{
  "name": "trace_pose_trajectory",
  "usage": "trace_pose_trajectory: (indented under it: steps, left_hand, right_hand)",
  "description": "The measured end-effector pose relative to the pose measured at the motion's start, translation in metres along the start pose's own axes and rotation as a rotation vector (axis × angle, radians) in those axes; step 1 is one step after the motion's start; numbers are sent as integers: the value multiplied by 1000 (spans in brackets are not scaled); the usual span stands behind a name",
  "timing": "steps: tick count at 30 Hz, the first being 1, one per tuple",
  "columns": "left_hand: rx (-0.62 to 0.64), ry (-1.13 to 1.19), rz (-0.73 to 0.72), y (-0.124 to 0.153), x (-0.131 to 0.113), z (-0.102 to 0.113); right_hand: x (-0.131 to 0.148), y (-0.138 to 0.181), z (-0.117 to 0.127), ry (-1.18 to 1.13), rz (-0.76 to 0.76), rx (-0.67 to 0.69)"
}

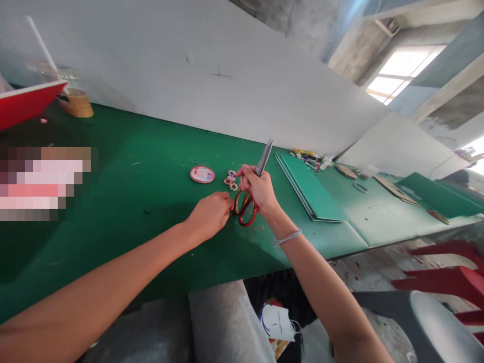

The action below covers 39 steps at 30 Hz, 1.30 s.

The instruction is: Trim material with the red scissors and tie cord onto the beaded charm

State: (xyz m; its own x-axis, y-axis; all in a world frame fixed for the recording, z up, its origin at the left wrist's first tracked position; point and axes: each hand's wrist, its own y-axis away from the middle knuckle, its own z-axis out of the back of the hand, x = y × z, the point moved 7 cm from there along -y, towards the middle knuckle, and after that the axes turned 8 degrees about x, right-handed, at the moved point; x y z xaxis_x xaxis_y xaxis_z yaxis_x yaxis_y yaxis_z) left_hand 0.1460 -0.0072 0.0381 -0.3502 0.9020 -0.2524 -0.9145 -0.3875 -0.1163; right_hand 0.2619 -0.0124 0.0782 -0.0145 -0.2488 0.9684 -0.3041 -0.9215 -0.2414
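My right hand (258, 187) is closed around a pair of scissors (263, 159). The blades point up and away and look nearly together, while the red and amber handle loops hang below my fingers. Beside the loops, my left hand (212, 214) is closed with curled fingers near the table surface; what its fingertips hold, if anything, is hidden. Just beyond my hands lie several small ring-shaped pieces (231, 179) with a pinkish, beaded look. To their left rests an oval pink-and-white piece (202, 174) with a reddish rim.
A green-topped table (159, 146) runs along a white board wall (151, 65). Stacked green boards (308, 189) lie to the right, with small tools (304, 155) behind them. At far left are a red panel (26, 107) and a woven-based jar (77, 103). Red chairs (449, 282) stand at right.
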Motion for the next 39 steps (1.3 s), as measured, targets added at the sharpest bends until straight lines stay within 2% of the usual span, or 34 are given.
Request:
trace_pose_trajectory:
  steps: [6, 12, 16, 20, 27, 31, 39]
  left_hand:
    - [7, 28, 34, -3, 4, -6]
    - [15, 35, 45, -4, 5, -5]
    - [22, 40, 62, -5, 5, -4]
    - [30, 59, 69, -5, 5, -4]
    - [38, 94, 41, -2, 6, -3]
    - [38, 125, 58, -1, 8, -2]
    - [30, 178, 44, -2, 13, -4]
  right_hand:
    - [23, -7, 8, -40, 107, -12]
    - [1, -5, -18, 62, -5, 24]
    - [10, -9, -24, 94, 13, 58]
    - [26, -13, -16, 76, 58, 16]
    - [1, -1, -8, 102, 0, -29]
    - [0, 2, 0, 71, -16, -20]
    - [8, 18, 42, 128, -15, -58]
